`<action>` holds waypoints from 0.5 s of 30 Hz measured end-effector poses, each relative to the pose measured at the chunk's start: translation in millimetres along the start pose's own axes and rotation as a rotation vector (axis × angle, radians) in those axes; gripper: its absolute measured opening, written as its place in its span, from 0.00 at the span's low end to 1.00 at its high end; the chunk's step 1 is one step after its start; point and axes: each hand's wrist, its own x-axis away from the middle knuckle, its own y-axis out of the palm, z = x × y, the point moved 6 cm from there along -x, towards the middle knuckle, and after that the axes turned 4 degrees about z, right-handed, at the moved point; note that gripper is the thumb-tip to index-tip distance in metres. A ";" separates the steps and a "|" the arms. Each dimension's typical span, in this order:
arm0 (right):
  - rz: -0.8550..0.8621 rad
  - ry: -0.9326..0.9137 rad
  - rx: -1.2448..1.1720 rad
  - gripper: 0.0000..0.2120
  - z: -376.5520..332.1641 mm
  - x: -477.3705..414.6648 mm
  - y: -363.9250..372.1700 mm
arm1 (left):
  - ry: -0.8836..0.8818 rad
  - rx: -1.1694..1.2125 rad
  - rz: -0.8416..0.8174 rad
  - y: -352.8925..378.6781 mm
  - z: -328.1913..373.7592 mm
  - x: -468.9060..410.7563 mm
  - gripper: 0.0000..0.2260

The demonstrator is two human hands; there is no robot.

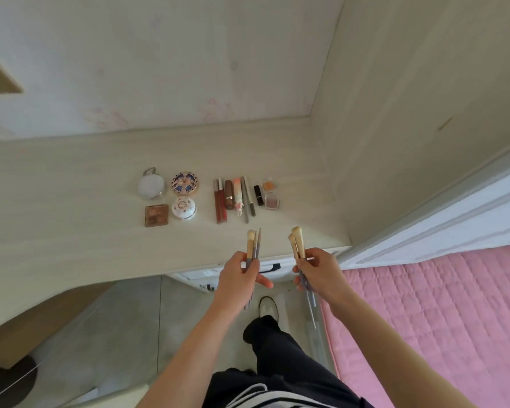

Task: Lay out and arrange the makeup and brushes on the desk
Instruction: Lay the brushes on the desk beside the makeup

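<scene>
Two fistfuls of makeup brushes hover over the desk edge, lower centre of frame.
Left hand curls round the left brushes; right hand pinches the right brushes (handles splaying below). Compacts and lip tubes lie arranged mid-frame. The splayed handles look loosely held and could slip to the floor.

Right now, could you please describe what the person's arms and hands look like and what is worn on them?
Both are bare: the left hand and right hand wear no gloves, and the left forearm and right forearm show no sleeves down to the frame edge. No watch or bracelet shows.
</scene>
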 end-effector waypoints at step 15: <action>0.101 0.090 0.067 0.07 -62.2 -162.1 -37.7 | -0.080 0.023 -0.085 84.4 79.8 -154.7 0.02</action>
